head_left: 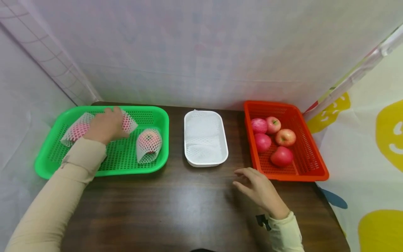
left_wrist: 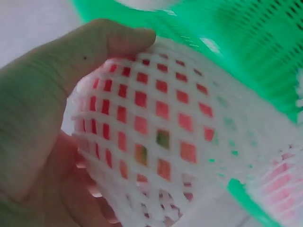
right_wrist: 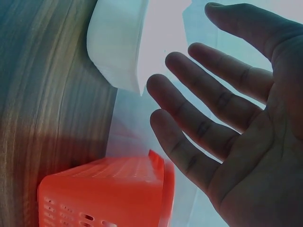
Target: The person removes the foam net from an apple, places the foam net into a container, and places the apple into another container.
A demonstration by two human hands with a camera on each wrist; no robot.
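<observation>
My left hand (head_left: 105,126) grips an apple in a white foam net (left_wrist: 156,113), over the green basket (head_left: 166,143). In the left wrist view the thumb lies on top of the net and the fingers curl round its underside; red skin shows through the mesh. Another netted apple (head_left: 149,142) sits at the basket's right end, and a further netted apple (head_left: 78,131) lies at its left, partly hidden by the hand. Above the table, between the white tray and the red basket, hovers my right hand (head_left: 259,189), holding nothing, its fingers spread apart in the right wrist view.
A white tray (head_left: 206,164) with white foam nets inside stands in the middle. To its right is the red basket (head_left: 310,154), holding several bare apples (head_left: 282,156). Pale sheeting (head_left: 201,63) hangs behind the dark wooden table (head_left: 163,210).
</observation>
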